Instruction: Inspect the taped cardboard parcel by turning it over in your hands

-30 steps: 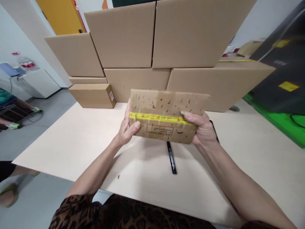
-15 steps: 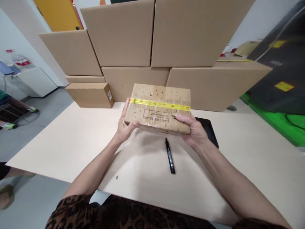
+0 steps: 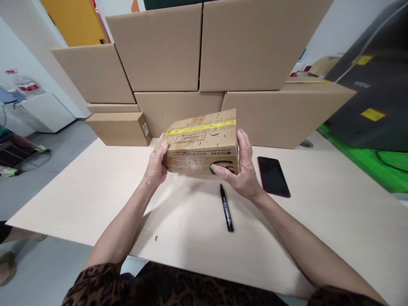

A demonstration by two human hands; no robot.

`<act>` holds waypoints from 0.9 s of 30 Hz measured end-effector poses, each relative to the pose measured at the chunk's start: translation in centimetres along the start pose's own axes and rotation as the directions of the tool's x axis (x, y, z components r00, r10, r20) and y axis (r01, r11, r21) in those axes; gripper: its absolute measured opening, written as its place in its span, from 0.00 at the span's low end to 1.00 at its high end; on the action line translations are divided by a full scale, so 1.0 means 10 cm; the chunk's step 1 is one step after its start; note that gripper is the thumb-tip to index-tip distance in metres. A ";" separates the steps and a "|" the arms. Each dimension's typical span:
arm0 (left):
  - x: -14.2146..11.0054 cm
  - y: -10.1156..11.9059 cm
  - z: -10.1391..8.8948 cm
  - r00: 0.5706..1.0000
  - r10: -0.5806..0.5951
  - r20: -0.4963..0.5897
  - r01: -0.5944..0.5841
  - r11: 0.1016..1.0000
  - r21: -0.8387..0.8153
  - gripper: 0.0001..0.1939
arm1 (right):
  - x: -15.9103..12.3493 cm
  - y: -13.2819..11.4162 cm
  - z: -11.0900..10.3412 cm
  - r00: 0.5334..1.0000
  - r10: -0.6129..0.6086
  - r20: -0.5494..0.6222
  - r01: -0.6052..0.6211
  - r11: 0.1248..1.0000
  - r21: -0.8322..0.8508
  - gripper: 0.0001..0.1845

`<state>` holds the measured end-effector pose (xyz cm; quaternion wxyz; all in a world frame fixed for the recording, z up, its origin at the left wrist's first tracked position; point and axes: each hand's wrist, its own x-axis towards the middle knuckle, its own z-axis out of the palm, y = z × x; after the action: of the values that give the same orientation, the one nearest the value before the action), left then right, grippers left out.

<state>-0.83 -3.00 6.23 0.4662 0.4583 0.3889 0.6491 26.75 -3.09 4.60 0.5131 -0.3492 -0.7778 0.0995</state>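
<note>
I hold a small cardboard box [image 3: 200,142] with a yellow tape strip across its top, just above the pale table [image 3: 95,191]. My left hand [image 3: 156,163] grips its left end, thumb on the front face. My right hand [image 3: 240,168] grips its right end, fingers up the side and thumb pressed on the front face. The front face carries black printing. A black marker pen [image 3: 226,207] lies on the table just below the box.
A black phone [image 3: 273,176] lies to the right of my right hand. Large cardboard boxes [image 3: 191,55] are stacked along the table's far edge, with a smaller one [image 3: 117,128] at the left. Someone's feet show on the floor at far left.
The box has been turned and tipped so its printed front side faces me, and it has shifted slightly left. The phone, hidden before, now lies in plain sight.
</note>
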 end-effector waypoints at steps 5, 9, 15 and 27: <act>0.00 0.09 -0.07 0.972 -0.212 0.104 0.208 0.977 0.047 0.31 | 0.13 0.05 -0.24 0.946 -0.290 0.144 0.301 0.952 -0.060 0.68; 0.01 0.02 -0.10 0.939 -0.280 0.202 0.256 0.957 0.137 0.32 | 0.16 0.02 -0.37 0.904 -0.405 0.138 0.415 0.908 -0.054 0.67; -0.02 -0.13 -0.15 0.981 -0.035 0.192 -0.007 0.977 0.212 0.33 | 0.09 -0.05 -0.35 0.980 -0.194 0.043 0.195 0.981 -0.018 0.74; -0.42 -0.06 0.32 0.489 0.451 0.746 -0.869 0.181 0.460 0.42 | 0.04 -0.25 -0.28 0.975 -0.217 0.052 0.221 0.969 -0.114 0.75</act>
<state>2.97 -6.66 5.52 -0.0696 0.8723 0.2670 0.4037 28.00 -5.26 7.51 0.4839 -0.2892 -0.8260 0.0025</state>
